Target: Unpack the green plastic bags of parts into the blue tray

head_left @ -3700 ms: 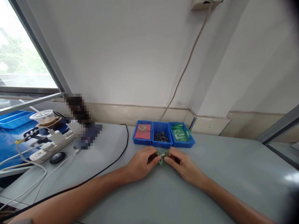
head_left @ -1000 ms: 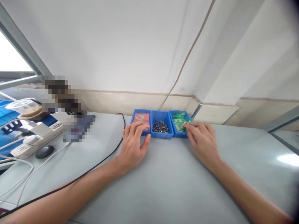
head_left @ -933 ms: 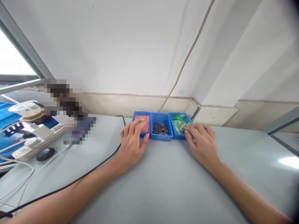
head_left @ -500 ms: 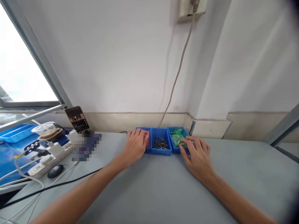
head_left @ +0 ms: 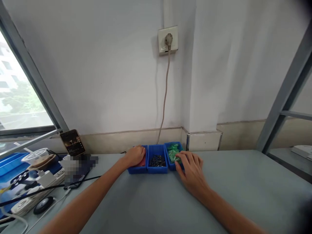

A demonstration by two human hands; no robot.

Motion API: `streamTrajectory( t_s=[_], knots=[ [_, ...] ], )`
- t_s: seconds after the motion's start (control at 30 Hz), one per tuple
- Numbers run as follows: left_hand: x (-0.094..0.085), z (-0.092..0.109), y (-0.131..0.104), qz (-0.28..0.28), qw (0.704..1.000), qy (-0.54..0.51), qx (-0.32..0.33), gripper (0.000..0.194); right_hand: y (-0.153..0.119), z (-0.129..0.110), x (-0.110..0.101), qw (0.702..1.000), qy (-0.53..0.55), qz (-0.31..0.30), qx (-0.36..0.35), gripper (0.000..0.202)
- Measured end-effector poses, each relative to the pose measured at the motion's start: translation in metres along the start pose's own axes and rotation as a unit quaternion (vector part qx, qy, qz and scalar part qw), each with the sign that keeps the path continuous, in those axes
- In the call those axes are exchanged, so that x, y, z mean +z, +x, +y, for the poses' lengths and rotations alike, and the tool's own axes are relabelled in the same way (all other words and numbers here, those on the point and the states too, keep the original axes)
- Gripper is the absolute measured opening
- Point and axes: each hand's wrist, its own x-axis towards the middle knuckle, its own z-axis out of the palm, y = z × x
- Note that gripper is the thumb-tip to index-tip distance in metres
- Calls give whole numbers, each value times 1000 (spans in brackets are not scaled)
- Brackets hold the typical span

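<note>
Three small blue bins stand side by side against the wall. Over the left bin (head_left: 137, 170) my left hand (head_left: 135, 156) rests with its fingers curled down; the fingertips are hidden, and pinkish-red pieces (head_left: 143, 161) show beside them. Small dark metal pieces, which look like screws (head_left: 157, 161), lie in the middle bin (head_left: 157, 170). Green plastic packets (head_left: 173, 151) fill the right bin (head_left: 172, 166). At that bin's right front side is my right hand (head_left: 193, 174), thumb and fingertips close together on a green packet.
On the left are a propped phone (head_left: 72, 143), a power strip (head_left: 26, 200), a black mouse-like object (head_left: 44, 205), cables, a lidded cup (head_left: 36, 156) and a blue tray (head_left: 12, 163). A plugged cord (head_left: 165, 91) hangs down the wall behind the bins. A metal frame post (head_left: 280, 97) rises at right.
The camera view has tilted up and turned right. My left hand now lies lower and more curled over the left bin. The right hand stays at the green packets.
</note>
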Motion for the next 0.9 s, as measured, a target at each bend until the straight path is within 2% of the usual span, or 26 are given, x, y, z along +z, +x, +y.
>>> streamTrajectory(
  t_s=[0.2,0.33,0.57,0.67,0.77,0.9],
  knots=[
    [-1,10,-9,8,1000,22,1,57,1,-2,-1,1000,3,-3,16,21],
    [-7,10,-8,-5,1000,31,-1,65,0,0,3,1000,3,6,11,21],
    [-12,16,-3,7,1000,-8,-25,79,-2,3,7,1000,4,21,-8,19],
    [-16,26,-3,28,999,-23,-23,73,-3,3,7,1000,3,17,-17,19],
    [-39,32,-3,69,997,-28,-22,69,-4,5,10,999,-2,24,-24,18],
    [-98,39,-19,150,987,-46,-18,72,-5,7,12,1000,0,18,-19,19]
  ],
)
